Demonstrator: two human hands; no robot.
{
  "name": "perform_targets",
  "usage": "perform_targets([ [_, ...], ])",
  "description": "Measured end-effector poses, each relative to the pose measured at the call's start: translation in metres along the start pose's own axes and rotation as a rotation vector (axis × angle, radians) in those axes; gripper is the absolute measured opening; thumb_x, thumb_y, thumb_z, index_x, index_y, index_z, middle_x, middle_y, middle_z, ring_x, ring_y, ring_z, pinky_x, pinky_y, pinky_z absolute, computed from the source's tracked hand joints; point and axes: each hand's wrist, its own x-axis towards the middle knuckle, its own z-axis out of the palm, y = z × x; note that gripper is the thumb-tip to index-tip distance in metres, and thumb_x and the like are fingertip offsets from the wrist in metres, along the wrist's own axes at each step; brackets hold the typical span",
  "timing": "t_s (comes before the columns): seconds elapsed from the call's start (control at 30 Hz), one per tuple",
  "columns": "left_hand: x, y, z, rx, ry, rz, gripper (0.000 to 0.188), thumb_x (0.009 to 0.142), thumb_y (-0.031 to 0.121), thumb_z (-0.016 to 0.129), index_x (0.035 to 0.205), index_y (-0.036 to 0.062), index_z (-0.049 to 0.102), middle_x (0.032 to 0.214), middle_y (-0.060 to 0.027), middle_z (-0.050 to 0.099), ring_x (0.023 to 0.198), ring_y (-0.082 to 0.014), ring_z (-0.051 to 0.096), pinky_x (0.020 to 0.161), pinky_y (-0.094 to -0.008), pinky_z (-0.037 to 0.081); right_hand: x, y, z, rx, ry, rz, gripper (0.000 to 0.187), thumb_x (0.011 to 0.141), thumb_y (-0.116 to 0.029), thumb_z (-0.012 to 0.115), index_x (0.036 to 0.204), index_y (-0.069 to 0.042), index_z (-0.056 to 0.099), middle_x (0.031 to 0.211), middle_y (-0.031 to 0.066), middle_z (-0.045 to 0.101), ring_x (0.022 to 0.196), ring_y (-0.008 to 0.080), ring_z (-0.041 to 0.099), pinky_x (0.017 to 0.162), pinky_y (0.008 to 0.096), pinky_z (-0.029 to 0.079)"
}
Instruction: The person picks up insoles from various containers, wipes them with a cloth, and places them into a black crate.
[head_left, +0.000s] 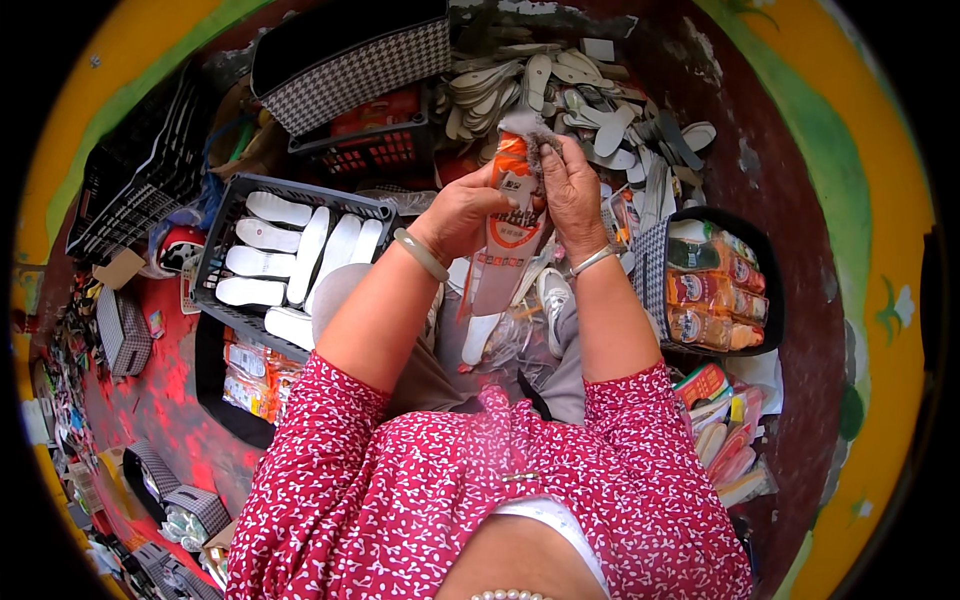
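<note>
Two-handed, gripping an orange-printed packet [513, 205] above the lap [440, 385], with the left hand [465, 212] clasped on its side and the right hand [572, 200] pinched at its top, beside a grey fluffy piece [526, 123]. Might crumple or split the packet by pulling too hard there.

Looking down from the wearer's head in wide fisheye, catching the blouse [450, 490] close below, left hand [465, 212] and right hand [573, 195] farther out.
</note>
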Motion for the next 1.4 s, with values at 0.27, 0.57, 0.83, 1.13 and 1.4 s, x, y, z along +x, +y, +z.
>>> perform_targets([
  [0.27, 0.003, 0.000, -0.002, 0.010, 0.011, -0.076, 0.056, 0.074, -0.004, 0.048, 0.129, -0.0033, 0.037, 0.111, -0.0190, 0.056, 0.099, -0.0277, 0.059, 0.091, -0.0396, 0.046, 0.005, 0.007, -0.007, 0.521, 0.075, 0.420, 0.029, 0.093, -0.027, 0.049, 0.089, -0.001, 0.060, 0.076, 0.0025, 0.061, 0.063, 0.0098, 0.054, 0.059, 0.0234, 0.046],
  [0.57, 0.017, -0.002, -0.009, -0.198, 0.063, 0.029, 0.038, 0.086, 0.007, 0.047, 0.123, -0.0006, 0.042, 0.112, -0.0171, 0.057, 0.096, -0.0269, 0.061, 0.085, -0.0410, 0.050, 0.018, -0.010, -0.031, 0.161, 0.254, -0.048, 0.037, 0.092, -0.017, 0.050, 0.127, -0.006, 0.045, 0.102, 0.0075, 0.062, 0.094, 0.0150, 0.058, 0.084, 0.0275, 0.045],
  [0.83, 0.027, -0.010, -0.033, -0.218, 0.321, 0.275, 0.030, 0.093, 0.013, 0.035, 0.117, 0.0012, 0.047, 0.111, -0.0161, 0.056, 0.099, -0.0271, 0.057, 0.090, -0.0412, 0.046, -0.006, 0.016, 0.019, -0.586, -0.229, -0.430, 0.034, 0.080, -0.003, 0.053, 0.114, -0.005, 0.056, 0.116, 0.0171, 0.056, 0.113, 0.0326, 0.050, 0.098, 0.0367, 0.039],
  [1.13, 0.019, 0.027, -0.065, -0.382, 0.329, 0.389, 0.045, 0.091, 0.027, 0.027, 0.110, -0.0079, 0.049, 0.101, -0.0213, 0.059, 0.090, -0.0355, 0.059, 0.084, -0.0445, 0.047, -0.038, -0.008, 0.034, -0.448, -0.487, -0.536, 0.043, 0.077, 0.002, 0.051, 0.119, -0.004, 0.052, 0.125, 0.0156, 0.051, 0.120, 0.0291, 0.045, 0.093, 0.0390, 0.038],
  [1.4, 0.008, 0.059, -0.060, -0.438, 0.505, 0.600, 0.049, 0.093, 0.026, 0.024, 0.122, -0.0102, 0.039, 0.117, -0.0282, 0.050, 0.107, -0.0441, 0.049, 0.095, -0.0552, 0.037, -0.057, -0.024, 0.040, -0.627, -0.553, -0.521, 0.042, 0.075, 0.005, 0.052, 0.116, -0.006, 0.055, 0.122, 0.0121, 0.054, 0.119, 0.0260, 0.047, 0.089, 0.0363, 0.039],
])
